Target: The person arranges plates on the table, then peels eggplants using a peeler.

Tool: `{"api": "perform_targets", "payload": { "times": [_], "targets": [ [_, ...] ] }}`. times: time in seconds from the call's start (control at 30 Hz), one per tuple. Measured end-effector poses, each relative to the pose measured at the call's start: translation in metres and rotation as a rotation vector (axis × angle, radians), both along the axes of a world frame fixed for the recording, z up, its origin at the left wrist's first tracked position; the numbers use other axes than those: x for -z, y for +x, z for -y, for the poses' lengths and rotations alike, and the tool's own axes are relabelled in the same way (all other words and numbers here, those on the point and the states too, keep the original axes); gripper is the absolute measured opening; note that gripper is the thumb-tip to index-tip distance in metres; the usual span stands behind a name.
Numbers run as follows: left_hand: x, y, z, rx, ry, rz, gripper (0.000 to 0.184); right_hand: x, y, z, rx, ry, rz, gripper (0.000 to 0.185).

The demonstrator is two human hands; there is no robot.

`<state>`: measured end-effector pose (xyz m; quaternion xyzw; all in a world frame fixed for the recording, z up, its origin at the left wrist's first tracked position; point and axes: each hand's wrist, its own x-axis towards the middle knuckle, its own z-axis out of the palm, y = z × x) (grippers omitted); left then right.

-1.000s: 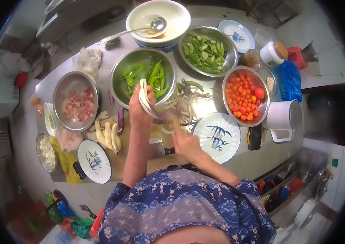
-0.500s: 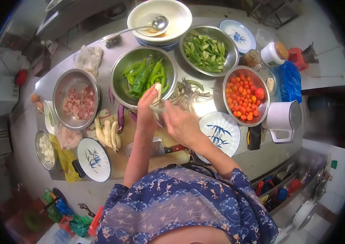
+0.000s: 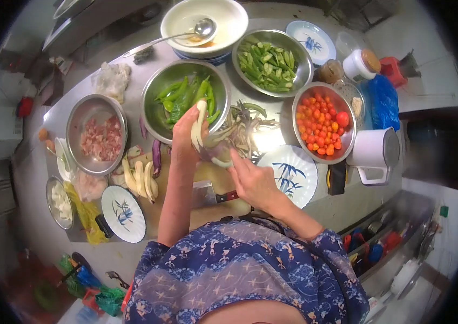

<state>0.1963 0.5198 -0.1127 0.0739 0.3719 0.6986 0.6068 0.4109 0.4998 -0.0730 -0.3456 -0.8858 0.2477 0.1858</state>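
A desk (image 3: 322,189) is carrying everything; a cutting board (image 3: 215,211) is lying along its near side, and a steel bowl of green peppers (image 3: 156,82) is standing just beyond that; a white plate (image 3: 305,166) is resting to the right, and a cleaver (image 3: 203,194) is lying flat on the board; the left hand (image 3: 184,132) is wrapping its grip around a pale eggplant (image 3: 199,120), raised in front of the bowl's near rim as seen from above; the right hand (image 3: 253,183) is pinching a peeler (image 3: 221,162), pale and blurred, near the eggplant's lower end, though whether the blade is touching cannot be told; the step in hand is seemingly paring off skin, and doing it well is probably calling for long, light strokes directed away from the left fingers, with the eggplant being turned a little between passes; its long axis is running nearly in line with the left forearm, the pale end pointing away from the person, toward the peppers, and the other end, partly obscured, pointing back toward the body.
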Motion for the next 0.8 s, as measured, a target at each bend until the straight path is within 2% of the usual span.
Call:
{"api": "perform_targets", "payload": {
  "times": [0.07,0.13,0.27,0.33,0.4,0.43,0.5,0.6,0.8],
  "targets": [
    [-0.007,0.013,-0.001,0.059,-0.004,-0.035,0.034,-0.007,-0.012,-0.013,-0.023,0.051,-0.062,0.049],
    [-0.018,0.027,-0.003,0.068,-0.127,-0.292,0.037,-0.014,-0.02,-0.015,-0.036,0.021,0.015,0.047],
    [-0.029,0.029,-0.005,0.054,-0.159,-0.348,0.033,-0.013,-0.024,-0.008,-0.038,0.116,0.08,0.046],
    [-0.026,0.023,-0.004,0.0,-0.17,-0.328,0.032,-0.007,-0.018,0.002,-0.044,0.11,0.107,0.047],
    [-0.021,0.011,-0.007,-0.05,-0.172,-0.308,0.03,0.014,-0.004,0.014,-0.234,0.036,0.248,0.048],
    [-0.015,0.001,-0.008,-0.061,-0.076,-0.211,0.029,0.021,0.001,0.019,-0.238,0.036,0.249,0.048],
    [-0.005,-0.018,-0.008,-0.024,0.034,-0.04,0.032,0.025,0.002,0.02,-0.205,0.041,0.209,0.048],
    [0.009,-0.018,-0.006,0.086,0.036,0.005,0.034,0.011,-0.008,0.003,-0.11,0.027,0.069,0.049],
    [-0.006,0.01,-0.007,0.138,0.195,-0.004,0.04,-0.003,-0.026,-0.014,-0.098,0.078,-0.003,0.049]
  ]
}}
